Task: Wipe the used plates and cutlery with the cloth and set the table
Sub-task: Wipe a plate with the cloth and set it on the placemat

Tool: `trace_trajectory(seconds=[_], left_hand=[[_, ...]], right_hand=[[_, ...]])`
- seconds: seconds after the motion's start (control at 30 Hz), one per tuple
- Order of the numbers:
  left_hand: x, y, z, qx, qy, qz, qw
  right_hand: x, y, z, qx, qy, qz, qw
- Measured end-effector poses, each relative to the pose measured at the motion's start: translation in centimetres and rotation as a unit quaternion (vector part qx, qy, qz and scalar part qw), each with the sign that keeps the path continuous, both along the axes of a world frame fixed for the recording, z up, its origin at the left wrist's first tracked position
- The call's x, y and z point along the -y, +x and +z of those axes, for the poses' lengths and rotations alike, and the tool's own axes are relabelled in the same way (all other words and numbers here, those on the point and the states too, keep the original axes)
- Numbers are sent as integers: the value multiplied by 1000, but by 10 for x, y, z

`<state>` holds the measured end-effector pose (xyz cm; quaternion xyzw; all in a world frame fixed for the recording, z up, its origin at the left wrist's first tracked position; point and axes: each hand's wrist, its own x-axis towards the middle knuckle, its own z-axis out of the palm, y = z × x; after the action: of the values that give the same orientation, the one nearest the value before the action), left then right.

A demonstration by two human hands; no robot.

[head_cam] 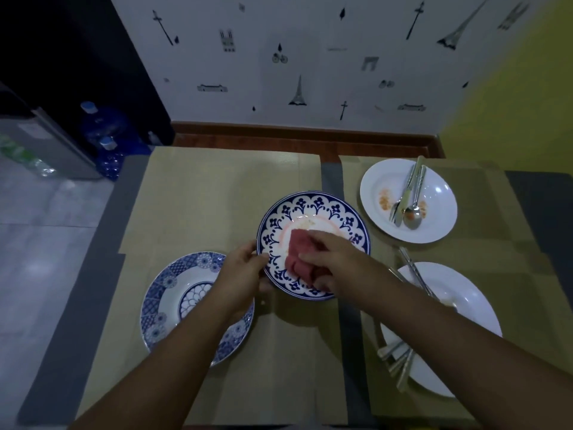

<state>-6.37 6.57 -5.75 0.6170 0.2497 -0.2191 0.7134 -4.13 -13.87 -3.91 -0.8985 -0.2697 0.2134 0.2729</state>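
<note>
**A:** Where is the cloth?

**B:** The pink cloth [297,254] lies bunched on the flower-rimmed plate [313,201], mid-counter, over the plate's 6 o'clock half. The right hand [328,260] sits on top of it. Its grip is closed over the folds, fingers curled onto the fabric and pressing it against the plate.

**A:** And the other hand?

**B:** The left hand [245,274] pinches the same plate at its rim, about 8 o'clock, with the thumb on top of the edge. A pale orange smear shows in the plate's well toward 12 o'clock.

**A:** What crowds the plate?

**B:** At 8 o'clock, just beside it, is a blue patterned plate [158,293], and the left forearm passes over it. At 2 o'clock a stained white plate [381,178] carries a fork [397,211], a spoon [414,214] and a knife [415,172]. At 4 o'clock a second white plate [465,296] lies partly under the right forearm. Cutlery handles [400,361] jut over its near rim, though I cannot tell which pieces they are.

**A:** And underneath?

**B:** Brown paper sheets [217,181] cover the grey counter [71,305] under all four plates. Off the counter at 10 o'clock, blue water bottles [105,125] stand on the floor.
</note>
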Motion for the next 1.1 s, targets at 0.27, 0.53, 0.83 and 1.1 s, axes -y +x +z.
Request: trace_trajectory(seconds=[0.27, 0.53, 0.83, 1.1], left_hand=[[-23, -35, 16, 52, 8, -36, 998], [-50, -45, 14, 44, -11, -15, 999], [-65, -55, 14, 66, -21, -28, 997], [-52, -68, 17, 82, -16, -41, 996]], right_hand=[[-46, -17, -2, 186, -74, -51, 978], [-60, -67, 8, 120, -105, -90, 983], [-68, -51, 36, 184, -108, -194, 957], [-88, -63, 19, 125, -42, -56, 990]])
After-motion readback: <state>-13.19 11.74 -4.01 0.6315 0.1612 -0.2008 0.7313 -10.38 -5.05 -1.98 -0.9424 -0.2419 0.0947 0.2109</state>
